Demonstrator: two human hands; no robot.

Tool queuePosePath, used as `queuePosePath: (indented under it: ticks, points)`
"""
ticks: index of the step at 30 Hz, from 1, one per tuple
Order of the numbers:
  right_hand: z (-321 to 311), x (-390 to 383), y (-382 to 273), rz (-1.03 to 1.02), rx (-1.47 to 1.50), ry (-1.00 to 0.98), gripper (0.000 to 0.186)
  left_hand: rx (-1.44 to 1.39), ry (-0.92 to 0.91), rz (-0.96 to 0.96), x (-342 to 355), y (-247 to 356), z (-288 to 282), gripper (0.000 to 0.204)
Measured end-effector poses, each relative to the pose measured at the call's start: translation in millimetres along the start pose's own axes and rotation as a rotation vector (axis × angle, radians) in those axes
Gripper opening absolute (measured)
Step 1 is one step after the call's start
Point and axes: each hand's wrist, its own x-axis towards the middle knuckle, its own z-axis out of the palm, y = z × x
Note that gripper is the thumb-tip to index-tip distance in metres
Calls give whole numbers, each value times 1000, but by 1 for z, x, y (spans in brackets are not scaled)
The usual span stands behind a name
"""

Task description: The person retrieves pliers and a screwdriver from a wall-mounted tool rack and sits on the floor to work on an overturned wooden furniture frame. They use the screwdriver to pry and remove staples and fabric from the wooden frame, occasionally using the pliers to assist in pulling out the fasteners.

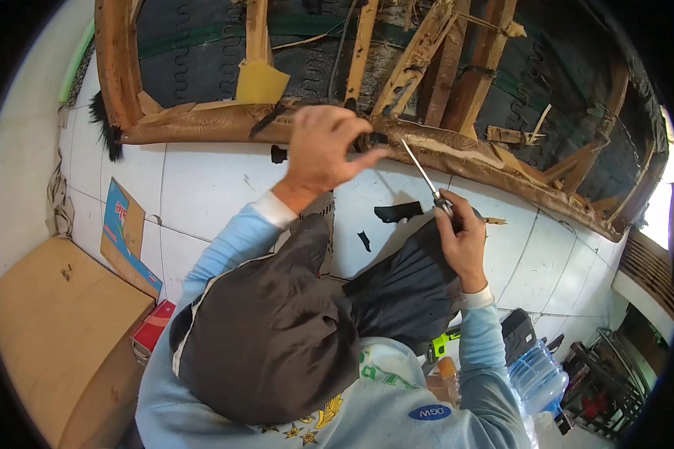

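My right hand (460, 236) is closed around the dark handle of a screwdriver (424, 172). Its thin metal shaft points up and left, with the tip close to the brown-covered front rail (457, 150) of a wooden furniture frame. At that rail my left hand (320, 150) is curved, thumb apart from the fingers. A small black piece (377, 139) shows against the rail by its fingertips; no grip on it is visible. Zigzag springs (181, 67) and bare wooden slats (361, 45) fill the frame. A yellow pad (262, 82) lies on the rail's far side.
Black scraps (398, 212) lie on the white tiled floor (202, 179) between my knees and the frame. To the left are a cardboard sheet (60, 322), a blue-and-brown carton piece (127, 232) and a red box (153, 329). A clear water jug (539, 378) stands at lower right.
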Motion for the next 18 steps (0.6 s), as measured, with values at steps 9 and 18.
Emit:
queuePosePath:
  ticks: [9,18]
  points:
    - [22,-18,-11,133,-35,20,31,160,-71,-113,15,29,23,35]
    - [22,-18,1,97,12,27,32,144,-204,-72,16,33,19,18]
